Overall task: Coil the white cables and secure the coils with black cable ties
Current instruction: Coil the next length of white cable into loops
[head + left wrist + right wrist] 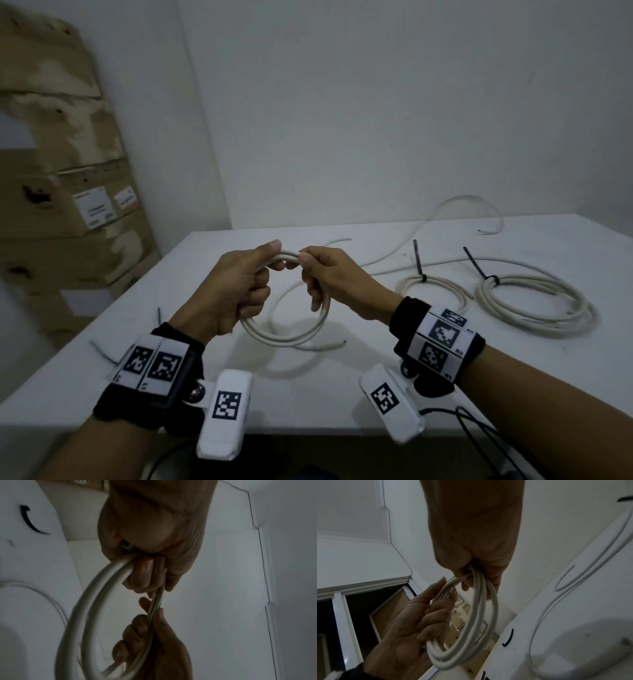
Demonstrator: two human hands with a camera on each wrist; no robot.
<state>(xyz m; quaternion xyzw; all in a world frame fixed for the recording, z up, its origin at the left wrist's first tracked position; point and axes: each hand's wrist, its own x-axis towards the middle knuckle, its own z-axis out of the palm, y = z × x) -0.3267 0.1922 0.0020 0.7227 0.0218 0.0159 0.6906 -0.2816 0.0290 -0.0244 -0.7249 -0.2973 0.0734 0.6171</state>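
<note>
Evidently both hands clamp the white cable coil (291,337) at centre frame, above the bench (376,377): the left hand (229,291) bunches the loops so they cannot spring apart, while the right hand (329,274) pinches the top, probably settling the last turn. Two tied coils (534,301) lie at right.

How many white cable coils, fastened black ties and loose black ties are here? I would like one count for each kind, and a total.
White cable coils: 3 (held coil, middle coil, right coil)
Fastened black ties: 2
Loose black ties: 2
Total: 7
</note>
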